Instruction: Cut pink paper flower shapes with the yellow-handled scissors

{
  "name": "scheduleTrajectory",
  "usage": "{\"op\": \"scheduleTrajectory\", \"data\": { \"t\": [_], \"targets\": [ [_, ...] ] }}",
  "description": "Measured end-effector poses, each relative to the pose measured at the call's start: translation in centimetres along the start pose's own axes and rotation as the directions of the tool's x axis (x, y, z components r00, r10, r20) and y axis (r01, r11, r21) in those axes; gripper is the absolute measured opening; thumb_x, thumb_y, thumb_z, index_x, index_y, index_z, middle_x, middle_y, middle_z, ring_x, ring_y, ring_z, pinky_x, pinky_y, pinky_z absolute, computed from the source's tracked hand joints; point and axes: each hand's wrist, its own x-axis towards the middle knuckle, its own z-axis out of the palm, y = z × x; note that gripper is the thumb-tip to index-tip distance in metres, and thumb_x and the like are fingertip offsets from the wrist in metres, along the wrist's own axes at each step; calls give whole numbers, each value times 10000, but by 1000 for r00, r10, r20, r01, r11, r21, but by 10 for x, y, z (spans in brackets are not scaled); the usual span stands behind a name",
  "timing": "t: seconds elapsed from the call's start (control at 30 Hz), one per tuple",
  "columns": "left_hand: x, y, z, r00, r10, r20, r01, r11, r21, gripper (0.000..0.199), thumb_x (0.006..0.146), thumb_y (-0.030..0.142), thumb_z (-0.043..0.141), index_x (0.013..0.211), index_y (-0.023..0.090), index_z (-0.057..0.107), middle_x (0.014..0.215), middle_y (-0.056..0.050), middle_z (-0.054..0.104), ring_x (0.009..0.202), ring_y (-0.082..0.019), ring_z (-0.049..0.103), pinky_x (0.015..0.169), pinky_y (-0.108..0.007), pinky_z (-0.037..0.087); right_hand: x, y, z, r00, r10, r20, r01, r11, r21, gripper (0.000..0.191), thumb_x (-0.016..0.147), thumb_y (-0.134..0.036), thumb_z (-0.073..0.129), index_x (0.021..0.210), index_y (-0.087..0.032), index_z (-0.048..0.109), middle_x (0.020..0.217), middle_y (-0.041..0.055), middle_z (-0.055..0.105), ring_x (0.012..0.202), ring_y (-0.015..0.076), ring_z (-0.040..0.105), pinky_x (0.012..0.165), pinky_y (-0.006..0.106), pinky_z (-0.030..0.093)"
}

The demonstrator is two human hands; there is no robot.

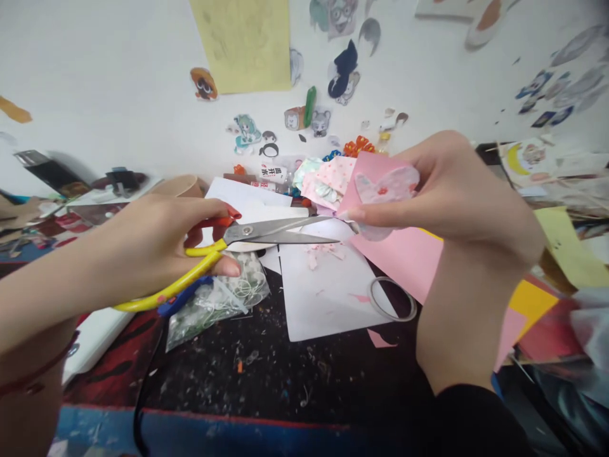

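Observation:
My left hand [166, 238] is wrapped round the yellow and red handles of a pair of scissors [247, 231], whose blades point right, slightly apart. The blade tips lie close to the fingertips of my right hand [428, 190]. Between its thumb and fingers, my right hand pinches a piece of pink paper [364, 166] with a pale heart-like patterned cutout [386, 187] on it. Beneath the scissors, a white sheet [318, 304] lies on the dark table, with small pink scraps [326, 254] on it.
A clear bag of white strings [223, 298] lies below the scissors. A grey ring [412, 308] overlaps the white sheet's right side. Pink sheets [404, 257] and yellow paper [535, 304] lie at the right. Behind are patterned fabric pieces [328, 178] and a wall with stickers [247, 129].

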Motion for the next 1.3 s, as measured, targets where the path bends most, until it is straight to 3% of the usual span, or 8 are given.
{"op": "scheduleTrajectory", "data": {
  "t": [0.13,0.27,0.4,0.53,0.7,0.8,1.0,1.3],
  "targets": [
    [2,8,-4,999,44,10,-44,997,59,598,795,743,469,929,227,739,643,-20,598,543,-167,541,575,-284,354,4,-3,4,996,23,83,-18,998,-54,465,727,-237,823,455,-212,447,475,-34,314,513,102,262,472,320,160],
    [9,16,-8,999,-9,48,3,994,111,834,650,948,369,884,238,738,626,-18,564,548,-173,518,590,-287,333,9,-2,7,985,17,174,0,995,-100,328,754,-305,806,527,-219,586,513,-11,493,529,122,388,466,323,238],
    [14,20,-11,993,-60,100,48,992,117,712,573,925,522,760,252,660,607,1,530,514,-139,439,563,-276,280,11,1,14,986,-10,166,22,997,-73,242,725,-309,821,570,-220,657,561,14,590,545,137,437,449,320,248],
    [16,22,-12,993,-56,100,47,995,93,598,593,829,632,675,241,561,569,23,493,490,-117,367,559,-288,247,10,-1,18,993,-24,116,31,998,-55,376,719,-274,826,492,-216,532,489,-8,437,517,118,336,437,315,166],
    [15,23,-11,998,-33,57,27,994,103,676,592,896,528,678,230,597,550,50,468,456,-72,324,581,-267,234,9,-2,18,995,-51,86,62,988,-138,563,705,-176,819,482,-208,302,526,-35,190,550,95,157,487,313,58],
    [15,26,-11,999,-26,26,24,996,90,712,654,907,436,649,208,573,487,76,343,452,-42,260,650,-265,299,10,-2,19,992,-85,90,98,983,-154,543,736,-218,807,495,-197,320,545,-33,195,561,90,165,501,306,67],
    [16,25,-12,999,-37,11,36,995,97,730,593,926,497,622,199,556,431,103,217,439,-31,296,766,-339,421,9,-4,18,983,-163,87,176,969,-171,489,772,-289,794,500,-203,397,532,-36,219,551,93,175,505,311,72],
    [14,17,-9,999,-37,-36,39,996,75,745,551,930,524,719,211,623,429,106,326,455,-17,169,644,-258,306,4,-9,20,990,-131,47,139,947,-290,555,795,-323,776,488,-206,330,569,-21,207,598,108,176,559,294,91]
  ]
}}
